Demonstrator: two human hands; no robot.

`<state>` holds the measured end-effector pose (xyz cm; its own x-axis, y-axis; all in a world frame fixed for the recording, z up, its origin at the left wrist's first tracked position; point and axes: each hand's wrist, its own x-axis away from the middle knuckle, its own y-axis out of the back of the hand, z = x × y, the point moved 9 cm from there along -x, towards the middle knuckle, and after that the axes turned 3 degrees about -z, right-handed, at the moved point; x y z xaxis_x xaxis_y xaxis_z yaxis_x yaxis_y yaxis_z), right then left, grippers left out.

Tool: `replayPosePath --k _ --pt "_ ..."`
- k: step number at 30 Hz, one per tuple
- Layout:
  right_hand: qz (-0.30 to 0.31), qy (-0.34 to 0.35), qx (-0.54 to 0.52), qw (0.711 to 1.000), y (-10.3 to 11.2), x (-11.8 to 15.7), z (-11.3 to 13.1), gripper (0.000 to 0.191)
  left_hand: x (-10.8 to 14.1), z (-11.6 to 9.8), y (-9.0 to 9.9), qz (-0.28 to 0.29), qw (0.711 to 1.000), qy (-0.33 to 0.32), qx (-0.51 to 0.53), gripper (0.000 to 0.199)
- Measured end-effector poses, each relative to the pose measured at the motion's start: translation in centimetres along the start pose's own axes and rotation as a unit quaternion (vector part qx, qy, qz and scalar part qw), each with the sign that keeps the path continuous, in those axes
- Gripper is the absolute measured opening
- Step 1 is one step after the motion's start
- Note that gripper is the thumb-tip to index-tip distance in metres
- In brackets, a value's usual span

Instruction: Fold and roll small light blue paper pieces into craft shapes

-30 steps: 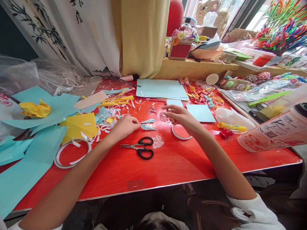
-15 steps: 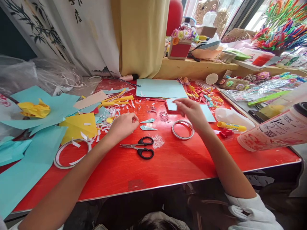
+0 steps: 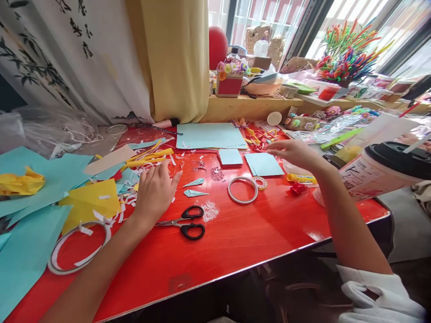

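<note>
My left hand [image 3: 155,192] hovers over the paper scraps at the left, fingers loosely stretched and thumb apart, with nothing seen in it. Right of it lie two folded light-blue paper pieces [image 3: 195,193], and below them black-handled scissors [image 3: 183,223] with slightly parted blades. My right hand [image 3: 298,154] is held out above the table, fingers extended, beside a stack of blue paper squares [image 3: 264,165]. Left of that stack is a smaller stack of blue squares [image 3: 230,157]. A large roll of tape [image 3: 230,190] and a small tape roll [image 3: 263,183] lie below them.
Large blue sheets [image 3: 23,246], a yellow sheet [image 3: 87,202] and another tape ring [image 3: 52,262] cover the left side. Blue sheets [image 3: 210,134] lie at the back. A lidded drink cup [image 3: 373,172], a yellow glue stick [image 3: 301,178] and a red bow [image 3: 297,189] stand or lie at right.
The view has turned to the right. My left hand has moved left, away from the folded pieces, its fingers loosening. My right hand has moved right from the small stack, fingers now extended.
</note>
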<state>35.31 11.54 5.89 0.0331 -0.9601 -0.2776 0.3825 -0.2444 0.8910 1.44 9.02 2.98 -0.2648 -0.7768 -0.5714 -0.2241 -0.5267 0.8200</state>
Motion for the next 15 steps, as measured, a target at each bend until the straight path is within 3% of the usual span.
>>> replayPosePath --k 5,9,15 --pt "0.047 0.151 0.052 0.986 -5.8 -1.6 1.6 0.033 0.4 -0.3 -1.0 0.012 1.0 -0.013 -0.018 0.048" --pt "0.082 0.193 0.036 0.977 -9.9 -2.7 3.6 0.051 0.5 0.0 -1.6 0.025 0.999 -0.013 -0.025 0.047" --pt "0.092 0.149 -0.005 0.984 -10.3 -3.5 3.7 0.029 0.3 0.5 -1.7 0.04 0.998 -0.017 -0.044 0.042"
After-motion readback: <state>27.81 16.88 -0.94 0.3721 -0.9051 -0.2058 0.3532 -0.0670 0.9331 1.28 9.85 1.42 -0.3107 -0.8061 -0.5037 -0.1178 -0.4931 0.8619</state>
